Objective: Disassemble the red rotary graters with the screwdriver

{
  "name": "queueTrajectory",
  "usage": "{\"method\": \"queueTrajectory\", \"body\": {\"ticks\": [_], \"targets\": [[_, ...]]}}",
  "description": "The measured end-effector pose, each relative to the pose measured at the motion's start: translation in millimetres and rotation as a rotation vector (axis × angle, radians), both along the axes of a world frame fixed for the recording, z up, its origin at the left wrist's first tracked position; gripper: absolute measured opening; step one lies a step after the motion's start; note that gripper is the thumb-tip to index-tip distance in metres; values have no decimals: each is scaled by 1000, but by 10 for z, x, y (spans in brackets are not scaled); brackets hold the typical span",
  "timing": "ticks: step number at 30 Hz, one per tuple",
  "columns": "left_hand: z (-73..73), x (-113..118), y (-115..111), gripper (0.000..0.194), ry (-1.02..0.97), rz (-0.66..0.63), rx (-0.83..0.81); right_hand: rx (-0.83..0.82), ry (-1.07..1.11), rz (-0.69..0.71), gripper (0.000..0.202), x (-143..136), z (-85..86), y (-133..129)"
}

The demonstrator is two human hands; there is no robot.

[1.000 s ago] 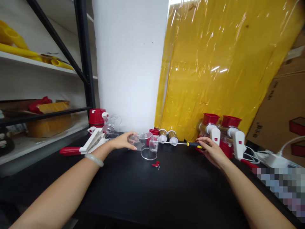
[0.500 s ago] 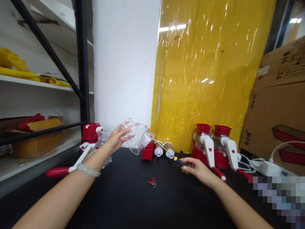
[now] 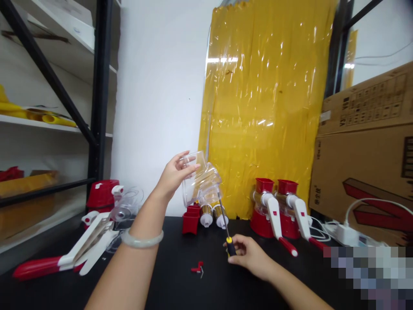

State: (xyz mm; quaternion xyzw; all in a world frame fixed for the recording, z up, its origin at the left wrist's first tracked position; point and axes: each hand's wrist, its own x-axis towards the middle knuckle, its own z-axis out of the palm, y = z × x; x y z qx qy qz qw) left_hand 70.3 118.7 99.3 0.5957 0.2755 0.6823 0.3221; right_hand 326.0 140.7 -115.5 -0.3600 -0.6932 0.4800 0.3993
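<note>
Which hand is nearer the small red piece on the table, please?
Right. The right hand is to the right of the small red piece; the left hand is higher up, beyond it.

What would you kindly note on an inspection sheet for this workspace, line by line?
Surface: black table, with several machines on it.
Things in use: clear plastic piece, held above the table, tilted; screwdriver, its tip at that piece, exact contact unclear.
Clutter: small red pieces mid-table; two drums behind.
Hands: left hand grips the clear plastic piece; right hand holds the screwdriver.
Cables: white cables at right.
Surroundings: shelf at left, yellow curtain behind, cardboard box at right.
</note>
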Motion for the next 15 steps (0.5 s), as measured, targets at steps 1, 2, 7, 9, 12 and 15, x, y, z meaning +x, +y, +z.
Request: {"method": "queueTrajectory", "body": {"ticks": [1, 2, 7, 9, 12, 15], "targets": [[-28, -21, 11, 70, -13, 5, -9, 4, -13, -12, 45, -6, -12, 7], [-53, -47, 25, 69, -27, 14, -20, 21, -37, -34, 44, -9, -18, 13], [-107, -173, 68, 67, -43, 49, -47, 177, -192, -151, 34, -5, -1, -1], [-106, -200, 62, 66, -43, 40, -55, 174, -203, -149, 35, -11, -1, -14], [-108, -214, 55, 63, -63, 33, -81, 167, -206, -135, 36, -18, 2, -40], [-119, -220, 66, 62, -77, 33, -83, 180, -198, -86, 39, 5, 46, -76]]}}
